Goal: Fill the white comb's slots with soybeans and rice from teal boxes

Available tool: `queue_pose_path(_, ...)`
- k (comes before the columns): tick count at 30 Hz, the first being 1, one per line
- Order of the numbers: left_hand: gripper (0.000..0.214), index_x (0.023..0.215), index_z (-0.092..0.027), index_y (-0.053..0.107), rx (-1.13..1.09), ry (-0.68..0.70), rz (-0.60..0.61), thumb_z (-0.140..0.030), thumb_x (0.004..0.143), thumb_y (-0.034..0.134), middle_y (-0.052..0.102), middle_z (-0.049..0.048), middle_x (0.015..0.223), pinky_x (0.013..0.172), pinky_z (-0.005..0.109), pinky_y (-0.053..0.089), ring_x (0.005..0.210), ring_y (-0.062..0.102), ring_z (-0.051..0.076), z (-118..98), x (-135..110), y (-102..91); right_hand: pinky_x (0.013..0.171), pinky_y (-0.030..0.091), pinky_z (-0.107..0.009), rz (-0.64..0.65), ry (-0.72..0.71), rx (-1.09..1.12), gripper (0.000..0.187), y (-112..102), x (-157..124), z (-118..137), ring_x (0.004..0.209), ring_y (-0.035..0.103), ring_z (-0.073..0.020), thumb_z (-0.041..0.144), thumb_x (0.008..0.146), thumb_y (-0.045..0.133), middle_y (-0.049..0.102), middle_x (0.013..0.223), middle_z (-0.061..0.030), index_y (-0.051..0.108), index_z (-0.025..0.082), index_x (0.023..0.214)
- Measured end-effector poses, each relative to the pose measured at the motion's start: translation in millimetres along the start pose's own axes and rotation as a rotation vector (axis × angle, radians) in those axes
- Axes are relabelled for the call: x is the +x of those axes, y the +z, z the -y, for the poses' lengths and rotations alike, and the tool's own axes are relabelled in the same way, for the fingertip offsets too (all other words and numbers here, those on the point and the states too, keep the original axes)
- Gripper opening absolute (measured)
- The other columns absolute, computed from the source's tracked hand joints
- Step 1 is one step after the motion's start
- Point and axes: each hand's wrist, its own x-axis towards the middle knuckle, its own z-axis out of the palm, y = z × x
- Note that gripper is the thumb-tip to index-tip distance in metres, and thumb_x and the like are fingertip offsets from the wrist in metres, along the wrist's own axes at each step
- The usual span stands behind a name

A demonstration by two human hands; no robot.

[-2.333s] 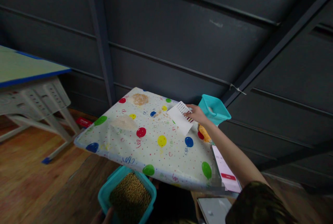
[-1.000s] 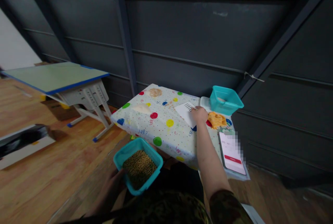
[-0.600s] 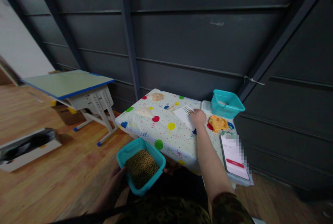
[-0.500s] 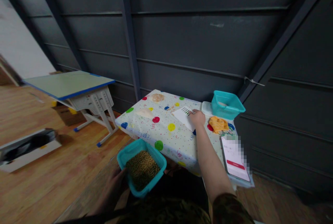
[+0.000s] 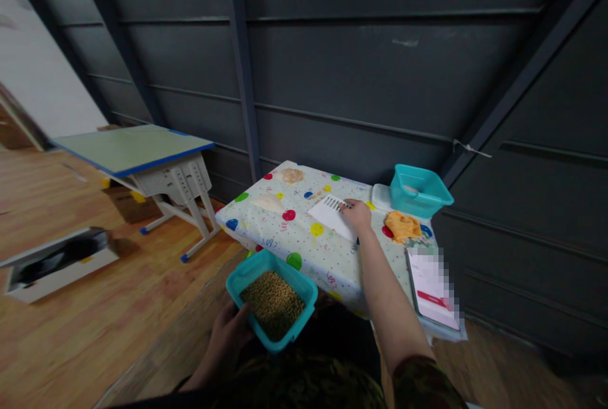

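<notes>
My left hand [image 5: 232, 328] grips the near left side of a turquoise plastic tub [image 5: 311, 292], held tilted below the table's front edge. Inside lie small tan beans [image 5: 272, 295] with darker greenish ones around them. Over the table reaches my right hand [image 5: 357, 214], its fingers closed on the right part of a flat white slotted piece [image 5: 327, 214] lying low on the cloth. Small tan bits [image 5: 316, 195] lie just behind that piece. A pale heap [image 5: 268, 202] and a light brown heap [image 5: 291, 175] rest farther left on the cloth.
On the right of the dotted tablecloth [image 5: 304, 244] are a second turquoise tub [image 5: 420, 197], a white lid-like piece [image 5: 380, 196], an orange cloth [image 5: 402, 226] and a tablet-like screen [image 5: 432, 289]. A green-topped desk [image 5: 133, 149] and an open white box [image 5: 61, 270] stand left. A dark panelled wall [image 5: 342, 80] rises behind.
The tub in my left hand has shifted right and slightly up. My right hand and the slotted piece have moved slightly left across the cloth. The view has turned slightly left.
</notes>
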Motion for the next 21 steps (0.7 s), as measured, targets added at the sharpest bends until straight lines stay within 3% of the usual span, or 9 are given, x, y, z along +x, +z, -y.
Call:
queue_pose_path(5, 0.049, 0.114, -0.017, 0.077, -0.002, -0.004, 0.011, -0.031, 0.071, 0.095, 0.090, 0.0142, 0.108, 0.088, 0.049, 0.072, 0.119, 0.082, 0.043, -0.8, 2.3, -0.7, 0.109, 0.055, -0.032, 0.017, -0.034, 0.005, 0.041, 0.5, -4.5, 5.9, 0.133, 0.075, -0.0287, 0.041, 0.105, 0.066, 0.082, 0.138, -0.0111, 0.083, 0.023, 0.137)
queue_pose_path(10, 0.057, 0.126, -0.014, 0.074, 0.029, -0.038, 0.079, -0.030, 0.074, 0.094, 0.089, 0.0158, 0.117, 0.092, 0.047, 0.071, 0.121, 0.081, 0.042, -4.4, 5.3, -5.1, 0.110, 0.054, -0.031, 0.014, -0.075, 0.016, 0.040, 1.5, -9.5, 14.6, 0.132, 0.075, -0.0278, 0.040, 0.105, 0.065, 0.081, 0.139, -0.0111, 0.083, 0.023, 0.137)
queue_pose_path(13, 0.054, 0.122, -0.014, 0.073, 0.022, -0.003, 0.067, -0.035, 0.076, 0.093, 0.089, 0.0149, 0.112, 0.094, 0.049, 0.070, 0.120, 0.081, 0.042, -5.0, 4.7, -3.8, 0.110, 0.055, -0.032, 0.028, -0.113, 0.023, 0.040, 1.4, -11.4, 17.5, 0.131, 0.075, -0.0285, 0.039, 0.105, 0.066, 0.082, 0.138, -0.0110, 0.084, 0.023, 0.136)
queue_pose_path(21, 0.054, 0.097, -0.018, 0.076, 0.072, 0.001, 0.090, -0.040, 0.057, 0.104, 0.088, 0.0082, 0.088, 0.088, 0.049, 0.071, 0.115, 0.082, 0.043, -12.7, -7.1, 6.5, 0.105, 0.056, -0.032, 0.066, -0.247, 0.055, 0.033, 2.7, -17.3, 23.9, 0.124, 0.078, -0.0285, 0.034, 0.102, 0.068, 0.085, 0.129, -0.0089, 0.088, 0.026, 0.128)
